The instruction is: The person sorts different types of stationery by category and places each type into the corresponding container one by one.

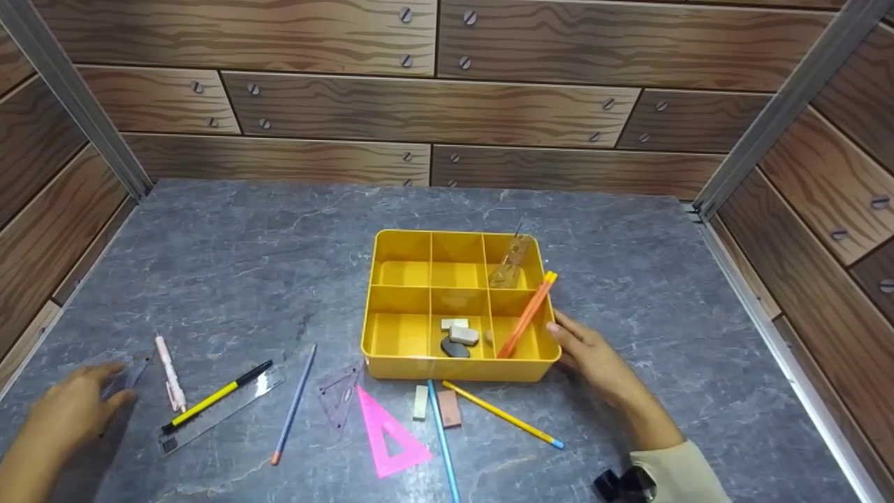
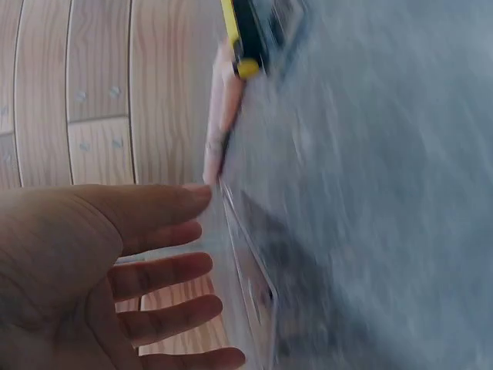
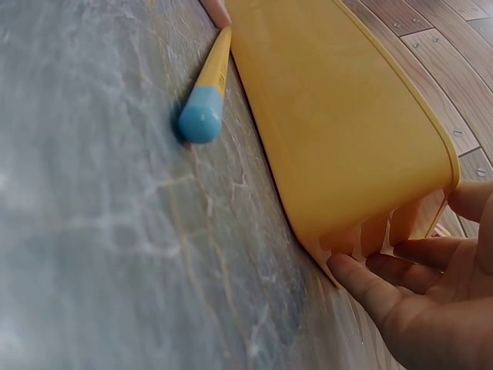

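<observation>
My right hand point(image 1: 594, 356) holds the right side of a yellow compartment box point(image 1: 398, 368); its thumb is at the rim and its fingers lie along the outer wall. Two orange pencils point(image 1: 527, 314) lean in the box's front right compartment. A clear brown ruler-like piece point(image 1: 510, 262) stands in the back right one, and several erasers point(image 1: 463, 335) lie in the front middle one. On the far left, my left hand point(image 1: 73, 405) reaches over a clear set square point(image 2: 258, 297), fingers apart and slightly bent. Its fingertips are close to the set square's edge.
Between the hands lie a pink pen point(image 1: 170, 374), a yellow-black pen point(image 1: 216, 396) on a clear ruler point(image 1: 230, 419), a purple pencil point(image 1: 293, 405), a clear triangle point(image 1: 339, 399), a pink set square point(image 1: 377, 419), a blue pencil point(image 1: 442, 440), two erasers point(image 1: 449, 409) and a yellow pencil point(image 1: 503, 414).
</observation>
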### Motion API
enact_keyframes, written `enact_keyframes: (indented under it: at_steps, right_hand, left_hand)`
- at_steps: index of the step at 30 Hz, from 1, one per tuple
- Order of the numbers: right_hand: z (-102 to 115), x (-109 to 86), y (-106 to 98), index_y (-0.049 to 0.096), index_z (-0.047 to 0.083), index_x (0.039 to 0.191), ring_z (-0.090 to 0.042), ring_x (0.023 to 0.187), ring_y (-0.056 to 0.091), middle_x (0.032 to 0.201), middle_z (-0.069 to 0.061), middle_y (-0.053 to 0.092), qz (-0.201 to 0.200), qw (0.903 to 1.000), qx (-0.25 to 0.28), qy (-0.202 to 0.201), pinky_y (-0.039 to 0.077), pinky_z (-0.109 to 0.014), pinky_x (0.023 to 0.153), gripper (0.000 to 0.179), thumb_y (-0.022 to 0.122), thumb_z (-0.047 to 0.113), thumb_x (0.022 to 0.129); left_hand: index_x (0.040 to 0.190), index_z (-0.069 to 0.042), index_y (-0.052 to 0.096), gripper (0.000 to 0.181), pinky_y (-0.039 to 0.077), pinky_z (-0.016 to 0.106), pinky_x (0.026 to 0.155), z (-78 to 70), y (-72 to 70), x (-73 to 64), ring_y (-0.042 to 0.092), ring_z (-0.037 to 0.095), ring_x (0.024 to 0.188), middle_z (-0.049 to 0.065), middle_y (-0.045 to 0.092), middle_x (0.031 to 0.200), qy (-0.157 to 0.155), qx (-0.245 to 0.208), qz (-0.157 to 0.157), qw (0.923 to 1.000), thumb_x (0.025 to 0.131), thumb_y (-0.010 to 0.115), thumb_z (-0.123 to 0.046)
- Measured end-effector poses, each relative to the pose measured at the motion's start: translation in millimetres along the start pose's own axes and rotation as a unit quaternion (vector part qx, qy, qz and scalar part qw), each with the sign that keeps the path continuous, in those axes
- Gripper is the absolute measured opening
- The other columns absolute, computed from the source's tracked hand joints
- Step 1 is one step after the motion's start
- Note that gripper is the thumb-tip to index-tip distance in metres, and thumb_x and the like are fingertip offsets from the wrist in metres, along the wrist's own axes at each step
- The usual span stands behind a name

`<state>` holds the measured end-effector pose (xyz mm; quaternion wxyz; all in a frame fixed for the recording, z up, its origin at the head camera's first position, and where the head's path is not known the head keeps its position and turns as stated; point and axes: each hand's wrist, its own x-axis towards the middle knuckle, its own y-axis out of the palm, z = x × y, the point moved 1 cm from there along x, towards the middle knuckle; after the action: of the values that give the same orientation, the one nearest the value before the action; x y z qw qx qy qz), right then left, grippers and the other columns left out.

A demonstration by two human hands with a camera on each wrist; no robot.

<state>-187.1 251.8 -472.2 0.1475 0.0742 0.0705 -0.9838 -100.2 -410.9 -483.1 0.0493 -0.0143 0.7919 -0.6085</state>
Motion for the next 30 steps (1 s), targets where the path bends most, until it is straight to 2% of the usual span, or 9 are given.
enact_keyframes:
  at_steps: [5, 12, 16, 18, 21, 23, 27, 29, 30]
  right_hand:
    - [-1, -0.6, -1, 0.024, -0.002, 0.152, -0.035, 0.134, 0.04, 0.154, -0.024, 0.028, -0.003, 1.0, 0.004, 0.002, 0.039, -0.043, 0.106, 0.063, 0.051, 0.028, 0.103]
    - [-2, -1.5, -1, 0.025, -0.002, 0.152, -0.035, 0.134, 0.039, 0.155, -0.023, 0.027, -0.003, 1.0, 0.0, -0.003, 0.038, -0.043, 0.107, 0.063, 0.05, 0.03, 0.103]
    - [-3, -1.3, -2, 0.025, -0.002, 0.152, -0.035, 0.134, 0.039, 0.155, -0.023, 0.027, -0.004, 0.9999, 0.009, -0.003, 0.038, -0.043, 0.107, 0.062, 0.05, 0.027, 0.104]
    - [-4, -1.1, -2, 0.025, -0.002, 0.152, -0.035, 0.135, 0.039, 0.155, -0.023, 0.027, -0.005, 0.9999, 0.01, -0.002, 0.038, -0.043, 0.107, 0.062, 0.051, 0.027, 0.104]
    - [-3, -1.2, -1, 0.024, -0.002, 0.152, -0.035, 0.135, 0.039, 0.155, -0.023, 0.027, -0.004, 1.0, 0.005, 0.0, 0.039, -0.041, 0.106, 0.063, 0.051, 0.029, 0.103]
    - [-2, -1.1, -1, 0.024, -0.002, 0.152, -0.035, 0.135, 0.039, 0.155, -0.023, 0.026, -0.003, 1.0, -0.002, 0.0, 0.04, -0.04, 0.106, 0.064, 0.05, 0.03, 0.103]
    - [-1, -0.9, 0, 0.024, -0.002, 0.152, -0.035, 0.134, 0.041, 0.154, -0.024, 0.028, -0.003, 1.0, -0.007, -0.001, 0.041, -0.039, 0.105, 0.063, 0.05, 0.03, 0.104]
    - [-1, -0.4, 0, 0.024, -0.002, 0.152, -0.036, 0.133, 0.041, 0.154, -0.024, 0.028, -0.004, 1.0, -0.009, -0.001, 0.041, -0.04, 0.105, 0.063, 0.05, 0.03, 0.104]
    - [-1, -0.2, 0, 0.025, -0.002, 0.152, -0.036, 0.133, 0.041, 0.154, -0.024, 0.029, -0.004, 0.9999, -0.009, -0.001, 0.041, -0.041, 0.105, 0.063, 0.05, 0.03, 0.104]
  left_hand:
    - [0.113, 0.009, 0.06, 0.039, 0.041, 0.074, 0.071, 26.4, 10.1, 2.3, 0.049, 0.065, 0.099, 0.041, 0.054, 0.11, 0.003, 0.005, -0.015, 0.9999, 0.081, 0.07, -0.012]
    - [0.108, 0.004, 0.063, 0.039, 0.042, 0.072, 0.067, 69.3, 26.6, 17.4, 0.053, 0.063, 0.094, 0.036, 0.06, 0.106, -0.025, 0.014, 0.041, 0.9988, 0.077, 0.077, -0.014]
    - [0.089, 0.001, 0.064, 0.019, 0.043, 0.067, 0.06, 85.9, 32.6, 25.6, 0.057, 0.059, 0.082, 0.031, 0.063, 0.088, -0.005, 0.04, 0.047, 0.9981, 0.076, 0.074, -0.009]
    - [0.077, -0.002, 0.061, 0.006, 0.042, 0.065, 0.055, 87.1, 31.7, 27.8, 0.057, 0.057, 0.075, 0.03, 0.062, 0.079, 0.013, 0.057, 0.041, 0.9974, 0.077, 0.068, -0.002]
    - [0.066, -0.005, 0.056, 0.013, 0.042, 0.063, 0.052, 83.0, 28.4, 29.5, 0.056, 0.054, 0.069, 0.029, 0.059, 0.072, 0.036, 0.079, 0.043, 0.9953, 0.074, 0.057, 0.005]
    - [0.065, -0.004, 0.054, 0.015, 0.042, 0.062, 0.053, 71.6, 21.0, 28.0, 0.056, 0.053, 0.069, 0.029, 0.058, 0.071, 0.044, 0.086, 0.05, 0.9941, 0.073, 0.054, 0.008]
    - [0.065, -0.002, 0.053, 0.013, 0.044, 0.061, 0.056, 54.3, 10.4, 27.6, 0.056, 0.048, 0.068, 0.028, 0.057, 0.07, 0.044, 0.099, 0.073, 0.9914, 0.07, 0.056, 0.009]
    - [0.065, 0.0, 0.055, 0.009, 0.045, 0.062, 0.057, 55.9, 11.9, 29.9, 0.056, 0.048, 0.07, 0.029, 0.057, 0.072, 0.035, 0.1, 0.083, 0.9909, 0.069, 0.06, 0.006]
    - [0.065, 0.0, 0.056, 0.008, 0.046, 0.062, 0.058, 62.6, 16.2, 32.9, 0.057, 0.048, 0.071, 0.029, 0.058, 0.073, 0.027, 0.1, 0.092, 0.9903, 0.069, 0.062, 0.003]
